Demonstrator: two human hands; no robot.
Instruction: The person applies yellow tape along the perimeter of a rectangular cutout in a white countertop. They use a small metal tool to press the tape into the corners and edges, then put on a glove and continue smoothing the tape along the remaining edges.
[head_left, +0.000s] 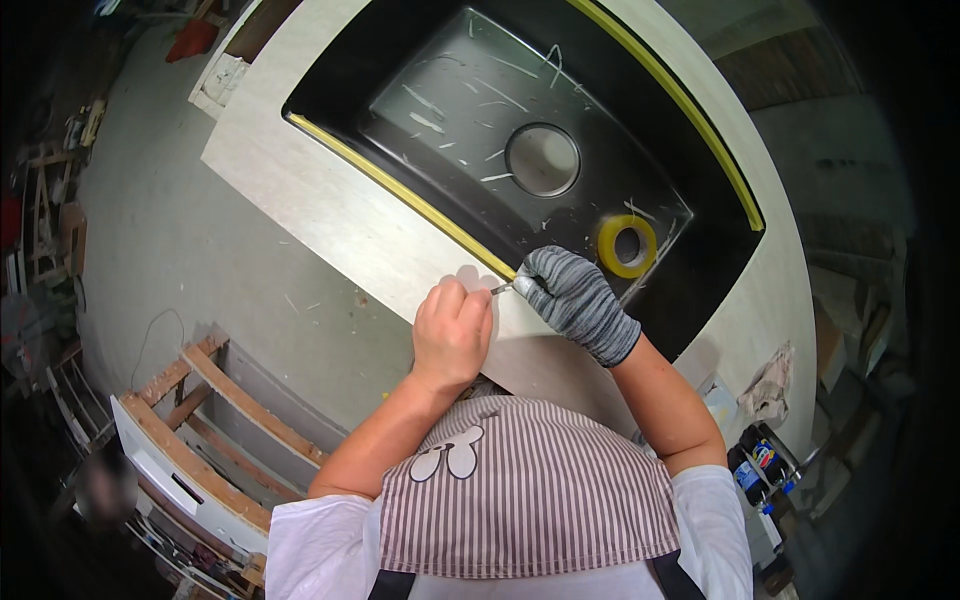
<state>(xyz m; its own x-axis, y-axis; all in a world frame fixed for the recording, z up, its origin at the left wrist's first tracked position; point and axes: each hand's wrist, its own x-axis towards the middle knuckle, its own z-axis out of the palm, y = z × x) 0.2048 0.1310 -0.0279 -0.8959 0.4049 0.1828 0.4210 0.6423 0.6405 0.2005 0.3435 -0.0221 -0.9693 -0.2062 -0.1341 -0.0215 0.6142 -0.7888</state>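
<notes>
workshop floor all around, pale bench [330, 215] up top with a black sink [520, 130] set in it. right hand [575, 295], gloved, fingers clamped on a small blade [501, 289] at the yellow tape [400, 190] along the sink's near edge. left hand [452, 330] bare, fingers curled together, resting just beside. tape roll [627, 246] lies in the sink.

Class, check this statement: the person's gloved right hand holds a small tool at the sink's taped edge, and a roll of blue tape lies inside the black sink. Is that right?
Not quite. The head view shows the roll of tape is yellow, not blue. The rest holds: the gloved right hand holds a small tool at the taped edge of the black sink, and the roll lies inside it.
</notes>
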